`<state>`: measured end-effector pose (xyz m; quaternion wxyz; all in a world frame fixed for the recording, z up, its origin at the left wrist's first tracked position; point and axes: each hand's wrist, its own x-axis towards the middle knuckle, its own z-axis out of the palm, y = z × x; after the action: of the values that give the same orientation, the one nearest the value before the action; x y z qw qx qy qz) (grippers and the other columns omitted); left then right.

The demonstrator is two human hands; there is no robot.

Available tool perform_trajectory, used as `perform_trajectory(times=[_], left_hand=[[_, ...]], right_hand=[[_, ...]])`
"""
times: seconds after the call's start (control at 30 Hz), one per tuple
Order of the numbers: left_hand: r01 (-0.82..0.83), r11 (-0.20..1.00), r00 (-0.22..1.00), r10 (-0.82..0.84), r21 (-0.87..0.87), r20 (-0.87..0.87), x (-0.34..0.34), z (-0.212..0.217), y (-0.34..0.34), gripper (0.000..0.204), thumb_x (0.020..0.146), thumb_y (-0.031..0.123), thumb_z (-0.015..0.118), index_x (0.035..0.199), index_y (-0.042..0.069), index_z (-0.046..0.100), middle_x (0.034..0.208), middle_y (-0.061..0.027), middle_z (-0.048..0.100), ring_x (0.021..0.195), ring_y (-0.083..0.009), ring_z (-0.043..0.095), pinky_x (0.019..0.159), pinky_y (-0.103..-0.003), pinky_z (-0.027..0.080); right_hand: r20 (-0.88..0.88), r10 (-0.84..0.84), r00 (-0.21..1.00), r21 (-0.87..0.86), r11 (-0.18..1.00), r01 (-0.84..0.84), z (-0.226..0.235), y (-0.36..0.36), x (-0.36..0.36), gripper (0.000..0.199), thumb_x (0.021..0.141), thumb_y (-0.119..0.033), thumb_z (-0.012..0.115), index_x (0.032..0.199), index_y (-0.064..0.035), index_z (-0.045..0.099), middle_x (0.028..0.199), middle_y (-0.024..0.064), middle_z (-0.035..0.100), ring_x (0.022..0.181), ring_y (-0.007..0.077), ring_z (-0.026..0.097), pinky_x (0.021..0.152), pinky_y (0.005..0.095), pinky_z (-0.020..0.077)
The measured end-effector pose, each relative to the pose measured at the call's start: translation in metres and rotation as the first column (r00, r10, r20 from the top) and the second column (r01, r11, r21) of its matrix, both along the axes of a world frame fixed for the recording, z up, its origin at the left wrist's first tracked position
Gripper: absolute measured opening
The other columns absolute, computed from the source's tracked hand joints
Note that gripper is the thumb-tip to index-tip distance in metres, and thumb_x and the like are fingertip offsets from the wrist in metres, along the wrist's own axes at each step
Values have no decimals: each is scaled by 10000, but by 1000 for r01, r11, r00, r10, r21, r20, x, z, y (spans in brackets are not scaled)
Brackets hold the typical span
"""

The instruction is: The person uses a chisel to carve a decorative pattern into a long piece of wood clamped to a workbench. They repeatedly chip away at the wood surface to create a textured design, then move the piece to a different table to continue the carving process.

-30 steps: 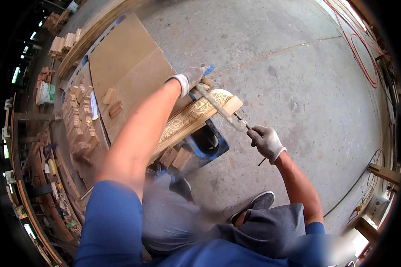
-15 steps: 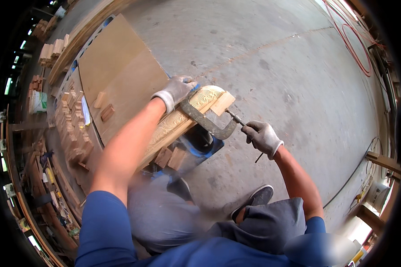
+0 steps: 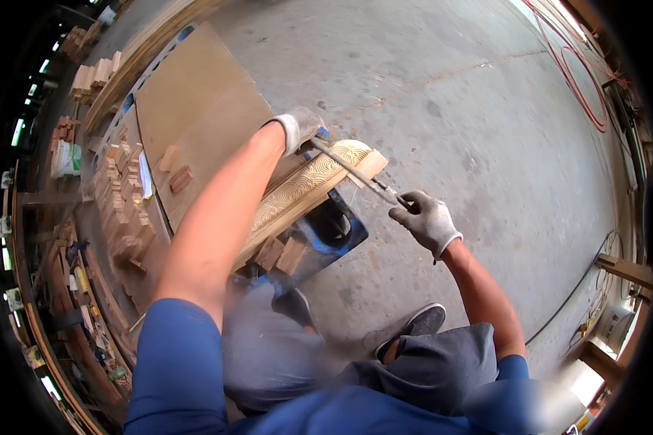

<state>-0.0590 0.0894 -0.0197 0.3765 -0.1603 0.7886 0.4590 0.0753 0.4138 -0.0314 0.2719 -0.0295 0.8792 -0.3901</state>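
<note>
Right hand (image 3: pixel 431 225) pinches the grey C-clamp (image 3: pixel 355 171) across pale swirl-carved wood (image 3: pixel 290 196); left hand (image 3: pixel 303 127), grip unclear.

We count two gloved hands (image 3: pixel 426 222), one clamp (image 3: pixel 354 172), one carved board (image 3: pixel 286 197), one pale end block (image 3: pixel 373 164), two blocks (image 3: pixel 292 256) by the board's near edge, two pieces (image 3: pixel 181 179) near the brown sheet (image 3: pixel 196 83)'s left edge.

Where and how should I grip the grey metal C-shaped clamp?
Probably by the clamp's bare middle bar, coming from above: that long, narrow stretch slants, uncovered, across the view of the carved pale wooden beam. The ends look crowded, with the white-gloved left hand at the far one and the white-gloved right hand at the screw end.
</note>
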Motion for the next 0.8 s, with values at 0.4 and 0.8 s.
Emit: perform_trajectory(times=[0.4,0.8], left_hand=[[-329,928,944,330,173,24,-10,8,29,435,986,495,572,767,124,629,678,-46,636,441,-123,476,379,-266,358],[-299,833,936,352,465,-29,-7,-47,33,537,984,585,622,789,87,674,704,-54,667,601,-161,620,529,-302,485]], right_hand=[[-260,-74,963,-86,995,53,-41,-23,-7,282,1008,-298,637,1088,-42,727,783,139,712,683,252,682,646,376,535],[365,-169,916,-237,934,267,1,-23,-22,397,1040,-400,593,1051,-25,721,739,57,668,498,107,548,421,284,422]])
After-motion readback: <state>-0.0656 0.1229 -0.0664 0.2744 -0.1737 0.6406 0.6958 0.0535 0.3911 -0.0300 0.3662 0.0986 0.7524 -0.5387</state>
